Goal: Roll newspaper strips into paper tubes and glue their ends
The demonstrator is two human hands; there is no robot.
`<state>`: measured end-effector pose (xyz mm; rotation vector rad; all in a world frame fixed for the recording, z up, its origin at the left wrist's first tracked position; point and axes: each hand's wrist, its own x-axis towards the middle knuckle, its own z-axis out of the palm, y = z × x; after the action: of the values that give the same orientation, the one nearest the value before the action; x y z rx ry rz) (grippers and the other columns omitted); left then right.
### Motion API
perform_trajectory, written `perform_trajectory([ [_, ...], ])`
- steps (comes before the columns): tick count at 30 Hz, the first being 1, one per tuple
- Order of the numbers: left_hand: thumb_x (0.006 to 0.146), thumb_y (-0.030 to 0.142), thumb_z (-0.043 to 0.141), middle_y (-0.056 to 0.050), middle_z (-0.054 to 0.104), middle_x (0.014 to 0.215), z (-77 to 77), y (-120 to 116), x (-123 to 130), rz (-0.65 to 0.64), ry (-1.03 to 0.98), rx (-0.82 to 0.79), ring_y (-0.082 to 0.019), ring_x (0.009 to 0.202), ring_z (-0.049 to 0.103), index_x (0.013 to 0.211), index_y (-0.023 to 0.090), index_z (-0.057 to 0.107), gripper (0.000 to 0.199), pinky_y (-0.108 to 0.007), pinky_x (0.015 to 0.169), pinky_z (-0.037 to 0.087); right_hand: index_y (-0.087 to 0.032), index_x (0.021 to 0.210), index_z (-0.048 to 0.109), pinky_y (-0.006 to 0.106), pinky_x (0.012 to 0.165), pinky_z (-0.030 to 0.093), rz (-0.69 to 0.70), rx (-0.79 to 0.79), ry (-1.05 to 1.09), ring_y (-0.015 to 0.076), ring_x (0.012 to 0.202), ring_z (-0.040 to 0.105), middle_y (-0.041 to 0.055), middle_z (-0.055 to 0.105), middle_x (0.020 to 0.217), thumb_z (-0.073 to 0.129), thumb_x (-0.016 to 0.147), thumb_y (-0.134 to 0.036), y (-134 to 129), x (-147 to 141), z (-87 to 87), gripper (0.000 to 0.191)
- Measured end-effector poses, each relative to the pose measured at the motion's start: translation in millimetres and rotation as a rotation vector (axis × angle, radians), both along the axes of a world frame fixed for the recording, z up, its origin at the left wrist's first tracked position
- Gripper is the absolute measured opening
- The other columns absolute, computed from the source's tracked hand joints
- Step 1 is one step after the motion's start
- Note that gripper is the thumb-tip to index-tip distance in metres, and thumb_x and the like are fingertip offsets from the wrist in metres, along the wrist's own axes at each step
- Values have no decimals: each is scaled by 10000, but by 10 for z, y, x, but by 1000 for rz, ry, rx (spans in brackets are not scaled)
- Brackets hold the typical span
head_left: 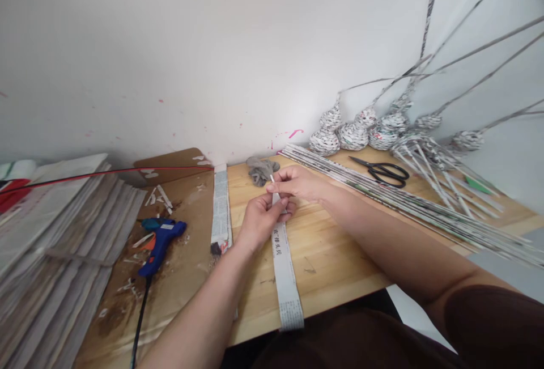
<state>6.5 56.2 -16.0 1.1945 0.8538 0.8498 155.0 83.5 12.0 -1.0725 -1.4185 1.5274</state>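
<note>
A long newspaper strip [285, 272] runs down the wooden table toward my body, its near end at the table's front edge. My left hand [264, 217] pinches the strip near its far end, thumb on top. Just beyond it, my right hand [296, 183] is closed on the tip of the same strip, where a narrow, pale, rolled-looking end sticks up past the fingers. To the left lies a stack of flat newspaper strips [221, 204]. A crumpled grey cloth or glove [260, 170] rests just behind my hands.
On stained cardboard [187, 289] at left lies a blue glue gun [161, 247], beside stacked newspapers [55, 255]. Rolled paper sticks [374, 193] stretch across the right, with black scissors [382, 172] behind them. Several woven gourd shapes [352, 135] with long stalks stand by the wall.
</note>
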Motion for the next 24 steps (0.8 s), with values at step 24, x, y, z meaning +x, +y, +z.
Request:
perform_trajectory([
  [24,769,418,675,-104,726,827,17,-15,3,-65,61,-31,-161,766,664,896,113,688,331,-263,711,534,-150,663,527,174,380,334,-43,-46,-5,52,403,461,-53,545,496,808,622,-411,18,16,-6,386],
])
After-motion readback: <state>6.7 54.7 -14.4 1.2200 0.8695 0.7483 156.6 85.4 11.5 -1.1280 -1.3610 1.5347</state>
